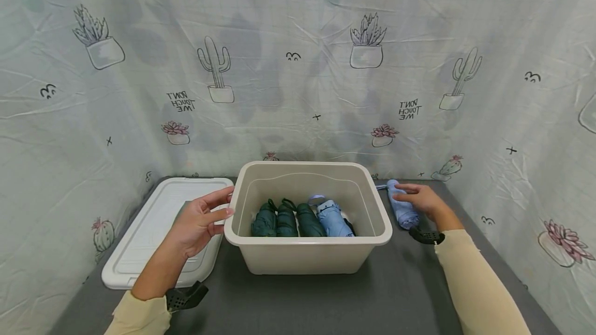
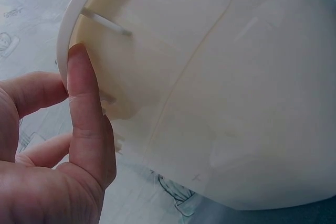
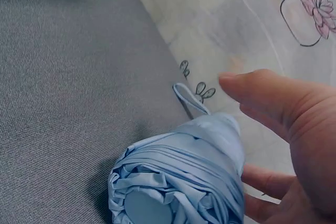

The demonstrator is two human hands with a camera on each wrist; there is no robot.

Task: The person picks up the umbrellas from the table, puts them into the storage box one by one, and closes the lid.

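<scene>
A beige plastic bin (image 1: 312, 258) holds three dark green folded umbrellas (image 1: 286, 220) and a light blue folded umbrella (image 1: 333, 219), side by side. Fairly straight fingers of my left hand (image 1: 200, 221) touch the bin's left rim; the left wrist view shows their tips at the rim and the wall (image 2: 210, 103). Right of the bin, another light blue folded umbrella (image 1: 402, 208) lies with its wrist loop toward the back. Over it is my right hand (image 1: 423, 200), fingers spread and loose around its side, not closed round it in the right wrist view (image 3: 304, 129).
A white lid (image 1: 158, 221) lies left of the bin, partly behind my left hand. The dark grey tabletop (image 1: 298, 304) meets a cactus-print curtain (image 1: 298, 66) at the back and sides. Black bands (image 1: 426, 235) are on both wrists.
</scene>
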